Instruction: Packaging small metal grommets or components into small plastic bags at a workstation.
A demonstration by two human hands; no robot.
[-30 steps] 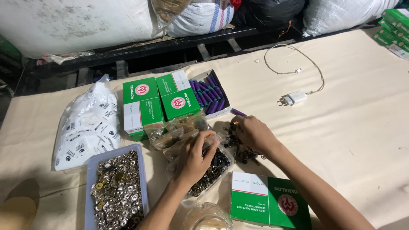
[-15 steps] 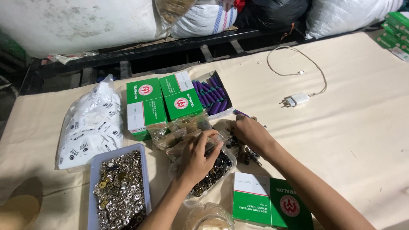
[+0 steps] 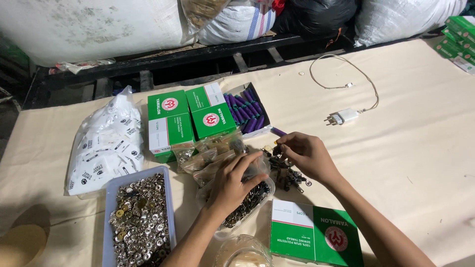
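My left hand (image 3: 236, 182) lies flat on a clear plastic bag of small dark metal fasteners (image 3: 247, 200) at the middle of the cloth-covered table. My right hand (image 3: 306, 155) pinches a small metal piece just above a loose pile of dark metal clips (image 3: 289, 178). More clear bags of small parts (image 3: 210, 153) lie crumpled just behind the left hand. A single purple spool (image 3: 278, 131) lies near the right hand's fingertips.
A pale tray of silver snap buttons (image 3: 137, 220) sits front left. A white bag of labels (image 3: 106, 146), two green boxes (image 3: 190, 118) and an open box of purple spools (image 3: 247, 111) stand behind. Another green box (image 3: 316, 232) lies front. A white charger with cable (image 3: 344, 116) lies right.
Both hands stay on the bag and the clip pile with only small finger shifts. The camera has tilted slightly, so everything sits a little lower in view.
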